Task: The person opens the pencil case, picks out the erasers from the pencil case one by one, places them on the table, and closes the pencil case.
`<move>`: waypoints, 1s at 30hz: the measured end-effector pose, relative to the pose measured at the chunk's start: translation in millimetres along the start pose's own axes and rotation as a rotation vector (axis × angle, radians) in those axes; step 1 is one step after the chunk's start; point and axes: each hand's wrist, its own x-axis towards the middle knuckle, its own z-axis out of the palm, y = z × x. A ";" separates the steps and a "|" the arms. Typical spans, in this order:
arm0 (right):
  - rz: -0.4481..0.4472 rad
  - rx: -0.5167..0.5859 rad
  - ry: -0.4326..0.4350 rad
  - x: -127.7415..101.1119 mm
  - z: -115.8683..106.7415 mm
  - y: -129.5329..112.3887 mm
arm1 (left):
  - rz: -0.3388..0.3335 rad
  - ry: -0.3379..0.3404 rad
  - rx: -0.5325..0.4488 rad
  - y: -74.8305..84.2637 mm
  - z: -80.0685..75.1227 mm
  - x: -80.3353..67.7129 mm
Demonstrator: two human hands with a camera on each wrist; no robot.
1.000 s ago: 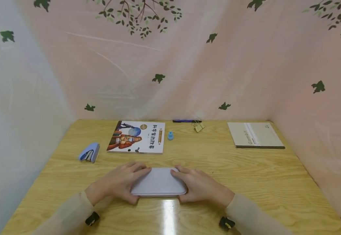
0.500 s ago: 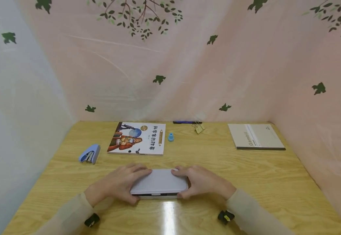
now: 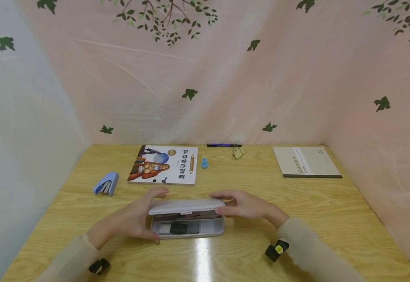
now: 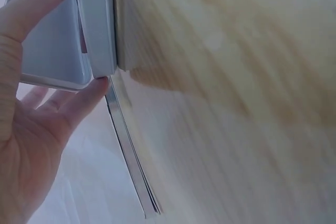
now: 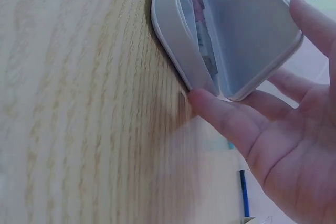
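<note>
A pale pencil case (image 3: 212, 226) lies on the wooden table in front of me, its lid (image 3: 186, 205) tilted partway up. In the head view a black-and-grey item (image 3: 179, 228) shows inside, and the right wrist view shows pen-like things (image 5: 202, 35) along the hinge side. My left hand (image 3: 129, 220) grips the case's left end, thumb at the front corner and fingers towards the back; in the left wrist view, fingertips (image 4: 94, 90) touch the hinge corner. My right hand (image 3: 249, 206) holds the lid at its right end, thumb on the front edge, fingers behind.
A blue stapler (image 3: 106, 184) and an illustrated book (image 3: 164, 164) lie at the back left. Behind the case are a small light-blue piece (image 3: 204, 163), a pen (image 3: 224, 145) and a binder clip (image 3: 238, 152). A notebook (image 3: 307, 161) lies back right. Fabric walls (image 3: 205, 117) enclose the table.
The pencil case was shut a second ago; its front edge then parted and the lid has risen towards the back, showing the inside. My right hand has risen with it; my left hand shifted slightly left.
</note>
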 end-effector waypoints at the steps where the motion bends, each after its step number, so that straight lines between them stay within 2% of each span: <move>1: 0.016 0.021 0.006 -0.3 -1.0 0.3 | 0.013 0.016 -0.005 -0.5 0.5 -1.0; 3: 0.048 0.083 0.020 0.1 -2.8 0.5 | 0.020 0.049 -0.007 -1.3 1.4 -3.2; 5: 0.078 0.158 0.044 1.3 -4.2 0.6 | -0.001 0.072 0.004 -1.1 1.5 -4.9; 9: 0.125 0.305 0.117 4.3 -7.1 3.0 | -0.086 0.081 0.011 -0.6 1.0 -5.8; 12: 0.148 0.369 0.152 6.3 -8.4 7.2 | -0.157 0.067 -0.037 -1.4 1.3 -4.5; 18: 0.153 0.411 0.146 7.2 -9.0 16.5 | -0.185 0.050 -0.096 -5.3 1.5 -2.4; 30: 0.138 0.404 0.134 5.4 -8.4 19.9 | -0.228 0.022 -0.110 -3.5 -0.3 -1.3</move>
